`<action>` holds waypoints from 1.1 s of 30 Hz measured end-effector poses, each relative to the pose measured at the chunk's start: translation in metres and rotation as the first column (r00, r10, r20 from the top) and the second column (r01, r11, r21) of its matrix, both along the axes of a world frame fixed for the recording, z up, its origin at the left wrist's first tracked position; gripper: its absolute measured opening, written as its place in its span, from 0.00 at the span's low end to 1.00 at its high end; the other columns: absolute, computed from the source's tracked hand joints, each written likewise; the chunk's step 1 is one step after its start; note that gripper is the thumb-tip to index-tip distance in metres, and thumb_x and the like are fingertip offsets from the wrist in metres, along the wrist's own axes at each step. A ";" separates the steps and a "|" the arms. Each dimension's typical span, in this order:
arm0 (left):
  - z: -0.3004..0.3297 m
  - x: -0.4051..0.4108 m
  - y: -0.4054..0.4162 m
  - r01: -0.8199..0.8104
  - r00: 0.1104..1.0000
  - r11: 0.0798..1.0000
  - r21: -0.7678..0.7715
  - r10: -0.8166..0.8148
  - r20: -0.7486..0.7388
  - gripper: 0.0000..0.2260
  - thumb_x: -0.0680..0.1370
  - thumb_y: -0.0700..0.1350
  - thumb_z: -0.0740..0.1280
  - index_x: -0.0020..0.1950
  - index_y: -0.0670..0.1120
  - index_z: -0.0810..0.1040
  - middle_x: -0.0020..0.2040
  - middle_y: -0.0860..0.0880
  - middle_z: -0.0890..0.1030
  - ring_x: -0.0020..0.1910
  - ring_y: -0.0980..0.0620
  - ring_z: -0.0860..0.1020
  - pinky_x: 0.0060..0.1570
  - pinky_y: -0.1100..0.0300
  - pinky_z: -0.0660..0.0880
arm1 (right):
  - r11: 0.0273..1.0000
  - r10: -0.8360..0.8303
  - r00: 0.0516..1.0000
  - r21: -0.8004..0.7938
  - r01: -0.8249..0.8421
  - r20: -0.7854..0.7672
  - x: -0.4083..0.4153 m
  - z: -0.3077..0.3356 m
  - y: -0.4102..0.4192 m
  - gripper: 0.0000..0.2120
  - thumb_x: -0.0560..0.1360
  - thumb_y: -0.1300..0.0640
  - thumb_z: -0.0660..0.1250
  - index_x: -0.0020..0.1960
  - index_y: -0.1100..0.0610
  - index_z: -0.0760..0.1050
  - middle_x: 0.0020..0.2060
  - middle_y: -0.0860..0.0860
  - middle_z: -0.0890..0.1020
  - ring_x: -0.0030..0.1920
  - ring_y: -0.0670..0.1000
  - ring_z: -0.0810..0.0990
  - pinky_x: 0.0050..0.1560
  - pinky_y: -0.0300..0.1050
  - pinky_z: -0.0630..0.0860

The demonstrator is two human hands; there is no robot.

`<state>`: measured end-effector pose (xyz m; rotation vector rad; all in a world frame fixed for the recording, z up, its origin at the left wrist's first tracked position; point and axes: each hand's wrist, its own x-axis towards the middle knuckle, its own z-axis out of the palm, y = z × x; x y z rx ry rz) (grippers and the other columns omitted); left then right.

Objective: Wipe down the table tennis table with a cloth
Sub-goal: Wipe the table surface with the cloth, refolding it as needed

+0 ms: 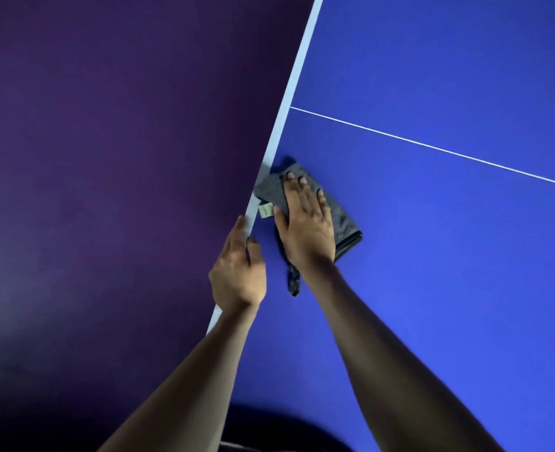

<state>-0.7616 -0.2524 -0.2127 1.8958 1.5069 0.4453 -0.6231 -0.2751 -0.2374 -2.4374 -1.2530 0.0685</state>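
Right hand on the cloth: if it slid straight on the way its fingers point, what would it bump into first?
Probably nothing solid. The right hand points up-left across the cloth toward the table's white edge stripe, so it would soon pass off the table.

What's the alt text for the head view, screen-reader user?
A person's right hand presses flat on a folded grey cloth at the left side of a blue table tennis table, beside its white edge line. The left hand holds the table's edge, thumb on top. A thin white centre line crosses the surface; the floor alongside is dark purple.
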 end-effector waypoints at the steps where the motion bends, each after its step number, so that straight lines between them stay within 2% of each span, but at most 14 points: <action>1: 0.001 -0.001 -0.002 0.008 1.000 1.000 -0.014 -0.007 0.030 0.23 0.82 0.57 0.50 0.76 0.61 0.68 0.73 0.60 0.75 0.63 0.47 0.79 0.53 0.50 0.75 | 1.000 -0.008 1.000 0.007 0.008 0.000 -0.017 0.000 -0.021 0.26 0.84 0.49 0.58 0.81 0.55 0.63 0.80 0.51 0.67 0.81 0.51 0.61 0.82 0.56 0.55; 3: -0.001 -0.006 -0.004 0.041 0.992 0.999 -0.026 -0.038 0.123 0.20 0.83 0.57 0.53 0.75 0.61 0.68 0.72 0.60 0.74 0.66 0.50 0.77 0.57 0.52 0.73 | 0.998 -0.055 0.998 0.023 0.055 -0.002 -0.057 0.000 -0.063 0.26 0.84 0.51 0.57 0.81 0.55 0.63 0.80 0.49 0.66 0.82 0.50 0.61 0.81 0.56 0.58; 5: -0.004 -0.011 -0.002 0.070 0.976 0.997 0.020 -0.073 0.207 0.22 0.83 0.56 0.54 0.75 0.53 0.71 0.75 0.54 0.73 0.72 0.51 0.72 0.67 0.50 0.72 | 0.994 -0.102 0.995 0.026 0.102 0.018 -0.094 0.000 -0.103 0.26 0.85 0.50 0.56 0.81 0.55 0.63 0.81 0.49 0.66 0.81 0.49 0.61 0.81 0.56 0.59; 7: -0.010 -0.011 -0.005 0.129 0.971 0.979 0.157 -0.157 0.181 0.22 0.83 0.52 0.55 0.73 0.45 0.74 0.75 0.47 0.73 0.74 0.48 0.70 0.71 0.45 0.69 | 0.994 -0.107 0.993 0.009 0.107 0.046 -0.123 -0.001 -0.138 0.26 0.85 0.49 0.56 0.82 0.54 0.63 0.81 0.48 0.65 0.81 0.48 0.61 0.80 0.56 0.61; 11: -0.014 0.004 -0.018 0.295 0.942 0.918 0.266 -0.326 0.078 0.19 0.84 0.47 0.55 0.71 0.45 0.77 0.74 0.46 0.74 0.75 0.47 0.70 0.73 0.42 0.66 | 0.994 -0.086 0.994 -0.068 0.091 0.071 -0.130 0.000 -0.157 0.27 0.85 0.47 0.55 0.83 0.51 0.61 0.82 0.45 0.63 0.82 0.47 0.59 0.80 0.55 0.59; 16: -0.029 -0.004 -0.018 0.378 0.916 0.847 0.374 -0.402 -0.016 0.19 0.85 0.44 0.55 0.73 0.43 0.75 0.75 0.45 0.73 0.77 0.47 0.68 0.76 0.44 0.63 | 0.973 -0.231 0.970 -0.005 0.232 0.072 -0.069 0.001 -0.116 0.27 0.84 0.49 0.56 0.81 0.55 0.64 0.81 0.48 0.66 0.81 0.49 0.61 0.81 0.55 0.57; 22: -0.029 0.003 -0.027 0.410 0.912 0.782 0.470 -0.353 -0.208 0.21 0.85 0.43 0.56 0.78 0.46 0.70 0.78 0.46 0.68 0.79 0.47 0.63 0.77 0.44 0.61 | 0.961 -0.277 0.957 0.035 0.275 0.089 0.058 -0.003 -0.037 0.28 0.82 0.47 0.57 0.79 0.57 0.68 0.77 0.51 0.72 0.79 0.52 0.67 0.80 0.58 0.61; 28: -0.035 0.003 -0.025 0.417 0.909 0.775 0.475 -0.352 -0.224 0.20 0.84 0.44 0.57 0.76 0.47 0.72 0.80 0.46 0.65 0.80 0.46 0.61 0.77 0.41 0.61 | 0.965 -0.258 0.966 -0.036 0.259 0.035 0.156 0.005 0.022 0.28 0.85 0.48 0.58 0.82 0.56 0.62 0.81 0.50 0.64 0.82 0.50 0.58 0.82 0.53 0.51; 33: -0.035 0.003 -0.023 0.425 0.905 0.757 0.496 -0.351 -0.240 0.20 0.84 0.45 0.58 0.75 0.47 0.74 0.80 0.46 0.66 0.80 0.45 0.62 0.76 0.41 0.61 | 0.970 -0.240 0.971 -0.044 0.241 0.025 0.162 0.002 0.021 0.28 0.85 0.47 0.57 0.83 0.56 0.59 0.82 0.50 0.63 0.83 0.49 0.57 0.83 0.51 0.47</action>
